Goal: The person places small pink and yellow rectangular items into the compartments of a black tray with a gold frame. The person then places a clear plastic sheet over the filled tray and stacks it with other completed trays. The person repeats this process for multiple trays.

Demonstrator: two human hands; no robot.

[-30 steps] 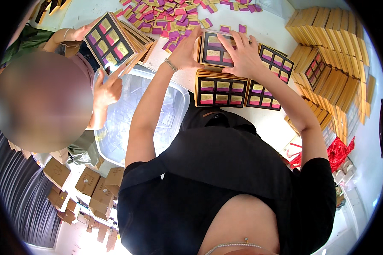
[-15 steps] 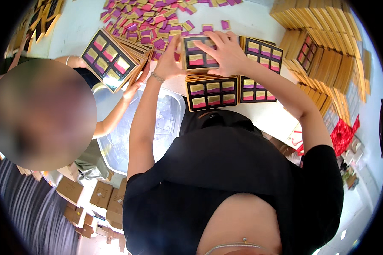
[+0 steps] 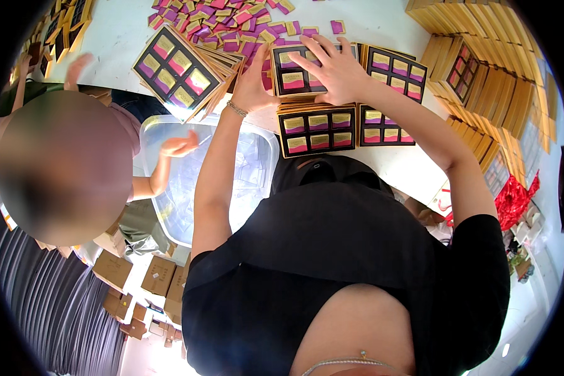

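Note:
My right hand (image 3: 343,74) reaches across a black gold-rimmed box (image 3: 288,86) holding small pink, purple and gold packets. Its fingers are spread over the box top, with the thumb at the near edge. Against the left side of that box is my left hand (image 3: 252,86), thumb and fingers apart. Just nearer to me lies a stack topped by a six-compartment box (image 3: 318,133), each compartment filled with a packet. Two more filled boxes are at the right, a far one (image 3: 396,72) and a near one (image 3: 385,130), partly behind my right forearm.
Loose packets (image 3: 229,28) are heaped at the far side of the white table (image 3: 116,37). A fanned stack of filled boxes (image 3: 175,69) stands left, above a clear plastic tub (image 3: 213,213). Tall box stacks (image 3: 476,44) line the right. A co-worker's hand (image 3: 180,144) is over the tub.
The co-worker has let go of the left box stack, and their hands have drawn back from it. My hands stay around the same box, and the view has shifted slightly.

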